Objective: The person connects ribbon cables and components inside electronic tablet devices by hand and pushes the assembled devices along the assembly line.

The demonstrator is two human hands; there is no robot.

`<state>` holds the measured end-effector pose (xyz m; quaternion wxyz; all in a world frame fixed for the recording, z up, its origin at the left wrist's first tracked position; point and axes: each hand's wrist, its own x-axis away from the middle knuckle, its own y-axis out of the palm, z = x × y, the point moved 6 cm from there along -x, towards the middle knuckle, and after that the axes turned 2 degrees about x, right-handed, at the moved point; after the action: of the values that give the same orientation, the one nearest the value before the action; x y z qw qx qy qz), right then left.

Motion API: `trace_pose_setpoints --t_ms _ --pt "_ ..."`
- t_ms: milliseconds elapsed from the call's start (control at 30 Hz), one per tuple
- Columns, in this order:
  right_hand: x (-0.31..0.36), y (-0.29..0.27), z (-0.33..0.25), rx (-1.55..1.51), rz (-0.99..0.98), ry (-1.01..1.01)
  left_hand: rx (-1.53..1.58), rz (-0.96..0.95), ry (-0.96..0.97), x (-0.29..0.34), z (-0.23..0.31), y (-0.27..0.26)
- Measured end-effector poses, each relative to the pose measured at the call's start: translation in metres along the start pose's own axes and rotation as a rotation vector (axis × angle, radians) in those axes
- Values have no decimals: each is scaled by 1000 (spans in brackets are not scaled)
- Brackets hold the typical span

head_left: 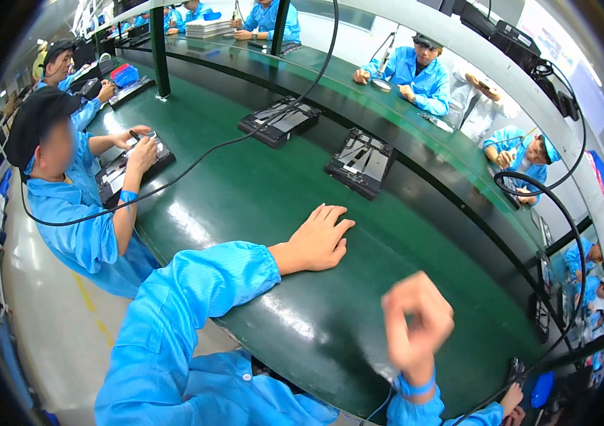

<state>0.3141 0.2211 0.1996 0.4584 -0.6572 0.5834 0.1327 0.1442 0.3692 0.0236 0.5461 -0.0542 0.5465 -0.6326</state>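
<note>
My left hand [317,238] lies palm down on the green tabletop [423,245], fingers stretched out and nothing under them that I can see. Above the table, to the right and closer to me, my right hand [419,323] is raised, with a blue band round its wrist. Its fingers curl toward the thumb and leave a gap like a loop; motion blurs it, and what it may hold cannot be made out. Beyond my left hand sits an opened flat electronic device [362,162] with a black frame and silver-grey insides. Another such device [280,121] lies farther back.
At my left a co-worker [78,192] handles a similar device [114,174]. A black cable [220,147] hangs across the table. Behind the devices runs a dark rail, with more workers beyond it. Another person's hands [512,403] show at the lower right.
</note>
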Motion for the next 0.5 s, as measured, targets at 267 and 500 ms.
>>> trace_pose_setpoints --t_ms 267,500 --pt "62 34 142 203 -93 321 46 42 78 -10 20 12" --pt "71 29 153 178 -175 353 200 34 301 -17 61 11"
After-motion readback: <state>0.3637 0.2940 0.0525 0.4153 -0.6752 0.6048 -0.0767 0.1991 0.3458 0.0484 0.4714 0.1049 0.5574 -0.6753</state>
